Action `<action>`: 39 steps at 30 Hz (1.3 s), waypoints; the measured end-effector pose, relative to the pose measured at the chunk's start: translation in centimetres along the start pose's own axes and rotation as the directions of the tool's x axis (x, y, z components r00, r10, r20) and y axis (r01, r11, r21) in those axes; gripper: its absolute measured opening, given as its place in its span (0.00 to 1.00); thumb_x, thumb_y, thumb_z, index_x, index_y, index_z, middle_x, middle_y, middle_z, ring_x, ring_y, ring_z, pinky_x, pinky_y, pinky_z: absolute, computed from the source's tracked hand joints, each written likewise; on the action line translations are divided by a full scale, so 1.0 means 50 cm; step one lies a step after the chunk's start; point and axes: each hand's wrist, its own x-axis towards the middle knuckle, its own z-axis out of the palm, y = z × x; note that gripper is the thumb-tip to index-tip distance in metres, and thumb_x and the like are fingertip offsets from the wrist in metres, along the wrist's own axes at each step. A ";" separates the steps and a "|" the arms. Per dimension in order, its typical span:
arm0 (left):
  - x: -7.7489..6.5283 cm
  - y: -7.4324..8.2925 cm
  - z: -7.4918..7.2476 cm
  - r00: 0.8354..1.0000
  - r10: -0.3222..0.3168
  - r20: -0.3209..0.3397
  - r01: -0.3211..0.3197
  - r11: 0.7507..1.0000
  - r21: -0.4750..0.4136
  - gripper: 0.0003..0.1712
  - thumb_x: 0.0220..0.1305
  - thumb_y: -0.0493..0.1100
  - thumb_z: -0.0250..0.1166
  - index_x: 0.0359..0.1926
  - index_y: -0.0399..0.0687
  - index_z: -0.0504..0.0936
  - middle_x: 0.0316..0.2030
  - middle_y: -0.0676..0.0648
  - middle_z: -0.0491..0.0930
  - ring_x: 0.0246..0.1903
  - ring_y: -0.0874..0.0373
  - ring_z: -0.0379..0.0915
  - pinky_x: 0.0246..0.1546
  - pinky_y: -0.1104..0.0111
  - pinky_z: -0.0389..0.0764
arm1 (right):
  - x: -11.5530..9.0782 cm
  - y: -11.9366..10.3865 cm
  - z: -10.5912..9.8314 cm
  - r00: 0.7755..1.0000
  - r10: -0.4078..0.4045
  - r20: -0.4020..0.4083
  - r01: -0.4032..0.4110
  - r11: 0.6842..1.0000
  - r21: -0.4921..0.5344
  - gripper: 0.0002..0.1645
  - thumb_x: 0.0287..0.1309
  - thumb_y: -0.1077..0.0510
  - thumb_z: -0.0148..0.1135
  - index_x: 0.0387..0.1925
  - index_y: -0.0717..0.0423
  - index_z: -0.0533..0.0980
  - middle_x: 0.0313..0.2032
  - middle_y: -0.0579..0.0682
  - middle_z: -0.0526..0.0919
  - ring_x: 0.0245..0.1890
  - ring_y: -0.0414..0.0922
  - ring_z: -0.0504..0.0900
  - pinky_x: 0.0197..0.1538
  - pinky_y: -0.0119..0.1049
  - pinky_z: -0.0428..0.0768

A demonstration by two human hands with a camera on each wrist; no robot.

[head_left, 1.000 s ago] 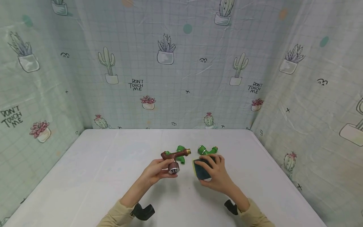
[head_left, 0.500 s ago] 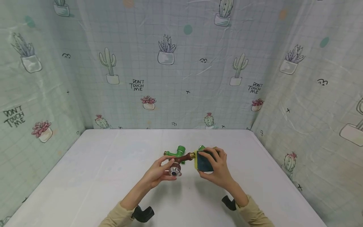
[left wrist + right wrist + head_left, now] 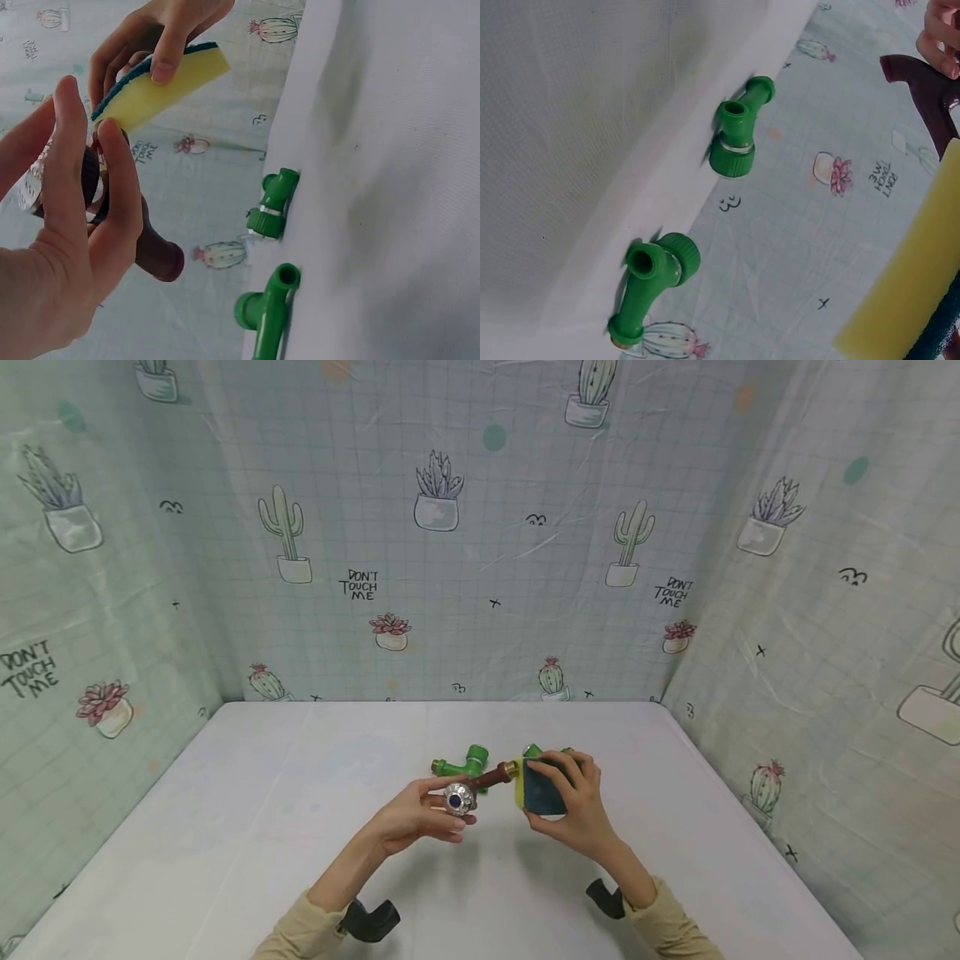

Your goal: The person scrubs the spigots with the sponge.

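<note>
My left hand [image 3: 416,818] holds a brown tap [image 3: 491,778] above the table, its silver-trimmed knob turned toward the head camera. The tap's brass threaded end points right, right at the yellow face of a sponge [image 3: 543,789]. That sponge, yellow with a dark scouring side, is gripped between the thumb and fingers of my right hand [image 3: 581,810]. In the left wrist view the tap's brown spout [image 3: 159,251] sticks out past the left fingers, while the sponge [image 3: 161,90] appears slightly bent; the threaded end is mostly hidden there.
Two green taps lie on the white table [image 3: 225,827] behind the hands. One green tap [image 3: 468,763] is left of centre; the other green tap [image 3: 652,277] is largely covered by the right hand in the head view. A cactus-print curtain [image 3: 480,560] surrounds the table.
My left hand has rotated the brown tap, bringing its knob from pointing down to facing the camera. The sponge moved slightly up, and the gap between it and the brass end closed.
</note>
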 end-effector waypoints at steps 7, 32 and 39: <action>0.004 -0.006 0.011 0.984 -0.011 -0.178 0.063 0.956 0.288 0.28 0.55 0.54 0.62 0.44 0.33 0.73 0.37 0.42 0.78 0.38 0.54 0.73 0.33 0.62 0.82 | -0.002 -0.003 -0.002 1.000 0.002 0.004 -0.002 1.000 0.010 0.33 0.46 0.36 0.58 0.53 0.46 0.70 0.52 0.53 0.69 0.51 0.52 0.58 0.49 0.56 0.57; 0.005 -0.009 0.029 0.975 -0.066 -0.212 0.069 0.998 0.005 0.36 0.61 0.58 0.52 0.54 0.29 0.67 0.38 0.42 0.77 0.34 0.48 0.80 0.37 0.55 0.81 | 0.035 -0.010 -0.045 0.962 -0.085 0.260 0.075 0.996 0.047 0.39 0.36 0.49 0.67 0.56 0.42 0.67 0.55 0.47 0.68 0.52 0.46 0.58 0.47 0.52 0.63; 0.011 -0.017 0.016 0.967 -0.173 -0.187 0.139 0.973 -0.184 0.37 0.60 0.63 0.49 0.58 0.40 0.58 0.41 0.40 0.72 0.34 0.52 0.78 0.37 0.58 0.81 | 0.009 -0.001 -0.042 0.956 -0.167 0.241 0.192 0.977 -0.088 0.41 0.28 0.49 0.71 0.53 0.41 0.69 0.53 0.48 0.68 0.55 0.48 0.57 0.54 0.55 0.59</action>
